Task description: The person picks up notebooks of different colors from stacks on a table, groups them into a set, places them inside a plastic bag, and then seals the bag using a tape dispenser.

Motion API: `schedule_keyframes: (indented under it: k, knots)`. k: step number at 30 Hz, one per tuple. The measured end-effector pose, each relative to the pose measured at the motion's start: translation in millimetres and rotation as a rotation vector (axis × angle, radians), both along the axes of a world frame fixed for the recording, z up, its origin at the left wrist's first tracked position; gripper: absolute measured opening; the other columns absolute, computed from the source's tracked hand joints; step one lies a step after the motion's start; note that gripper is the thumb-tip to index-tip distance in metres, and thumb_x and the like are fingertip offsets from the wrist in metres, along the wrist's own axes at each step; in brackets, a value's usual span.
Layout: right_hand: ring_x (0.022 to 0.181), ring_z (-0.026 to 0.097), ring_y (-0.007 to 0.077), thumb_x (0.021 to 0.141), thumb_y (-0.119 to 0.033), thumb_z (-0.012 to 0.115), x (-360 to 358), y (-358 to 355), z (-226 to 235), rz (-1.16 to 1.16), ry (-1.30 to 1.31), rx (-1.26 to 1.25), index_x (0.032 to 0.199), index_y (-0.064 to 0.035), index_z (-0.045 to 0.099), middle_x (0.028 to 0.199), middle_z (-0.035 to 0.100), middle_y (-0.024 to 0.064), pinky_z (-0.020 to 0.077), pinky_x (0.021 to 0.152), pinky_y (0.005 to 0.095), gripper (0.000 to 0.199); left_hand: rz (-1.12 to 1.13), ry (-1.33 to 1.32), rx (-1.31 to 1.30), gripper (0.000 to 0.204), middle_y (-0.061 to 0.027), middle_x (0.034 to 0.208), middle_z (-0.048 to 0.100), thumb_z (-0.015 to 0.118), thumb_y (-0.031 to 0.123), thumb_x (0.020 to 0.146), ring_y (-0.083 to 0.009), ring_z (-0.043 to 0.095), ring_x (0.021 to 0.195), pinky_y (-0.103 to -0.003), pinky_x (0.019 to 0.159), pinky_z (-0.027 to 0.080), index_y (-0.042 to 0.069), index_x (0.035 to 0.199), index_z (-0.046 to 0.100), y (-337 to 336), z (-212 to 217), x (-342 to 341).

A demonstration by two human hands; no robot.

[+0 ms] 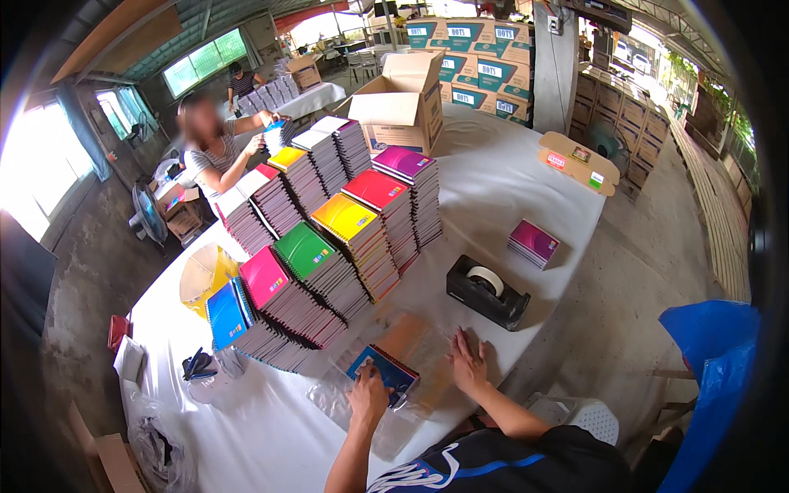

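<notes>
Blue notebook over clear plastic, under the left hand

Its fingers rest on the cover, whether pinching I can't tell; the right hand lies spread nearby; positioning seems the step in hand, the next move likely wanting a steady hold

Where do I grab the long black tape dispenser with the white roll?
I'd grip the dispenser by its two long sides, coming down from above with the right hand: its body is long and narrow, nothing blocks those sides, and the white roll sits between them.
</notes>
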State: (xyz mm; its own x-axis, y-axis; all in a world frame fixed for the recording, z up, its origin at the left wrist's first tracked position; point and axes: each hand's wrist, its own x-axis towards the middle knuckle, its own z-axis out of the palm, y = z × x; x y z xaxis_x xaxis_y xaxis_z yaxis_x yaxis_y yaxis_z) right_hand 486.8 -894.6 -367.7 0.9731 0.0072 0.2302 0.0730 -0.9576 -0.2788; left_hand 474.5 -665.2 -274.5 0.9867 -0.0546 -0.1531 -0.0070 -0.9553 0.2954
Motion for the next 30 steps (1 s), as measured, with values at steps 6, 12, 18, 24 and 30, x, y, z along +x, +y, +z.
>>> schedule_keyframes:
  k: [6,12,18,24,30]
  knots:
    - [0.117,0.049,0.0268,0.074,-0.016,0.069,8,-2,9,-0.030,-0.017,0.320,0.112,-0.0099,0.056,0.127,0.050,0.0136,0.0368,0.096,0.0443,0.041,0.009,-0.002,-0.067,0.055,-0.0082,0.134,0.042,0.074,0.021,0.071,-0.0323,0.050,0.115,-0.058,0.078,0.045,0.003,0.119,0.052,5,-7,1]
    - [0.073,0.064,0.0252,0.069,-0.013,0.072,42,-18,-9,-0.173,0.191,0.764,0.097,-0.0072,0.062,0.075,0.066,0.0072,0.0499,0.074,0.0383,0.030,-0.020,-0.033,-0.083,0.053,-0.0086,0.131,0.044,0.074,0.020,0.072,-0.0329,0.050,0.115,-0.058,0.078,0.045,0.002,0.117,0.053,4,-9,1]
    - [0.071,0.067,0.0210,0.067,-0.010,0.074,53,-23,-8,-0.091,0.130,0.728,0.100,-0.0065,0.064,0.078,0.069,0.0099,0.0516,0.066,0.0324,0.034,-0.017,-0.020,-0.033,0.056,-0.0113,0.132,0.045,0.076,0.018,0.067,-0.0347,0.050,0.114,-0.045,0.085,0.048,0.002,0.116,0.054,1,-1,1]
    - [0.064,0.065,0.0141,0.071,-0.016,0.077,53,-13,36,-0.049,0.225,0.965,0.084,-0.0039,0.070,0.074,0.069,0.0084,0.0506,0.061,0.0270,0.020,-0.014,-0.038,-0.076,0.056,-0.0099,0.131,0.043,0.073,0.017,0.071,-0.0335,0.050,0.115,-0.059,0.078,0.045,0.005,0.121,0.050,4,-8,0]
    - [0.058,0.056,0.0056,0.069,-0.023,0.081,27,31,81,0.199,0.325,1.102,0.069,-0.0049,0.066,0.065,0.065,0.0026,0.0443,0.053,0.0224,0.024,-0.018,-0.065,-0.134,0.084,-0.0167,0.131,0.044,0.070,0.009,0.072,-0.0405,0.049,0.114,-0.062,0.080,0.044,0.025,0.142,0.026,-11,11,0]
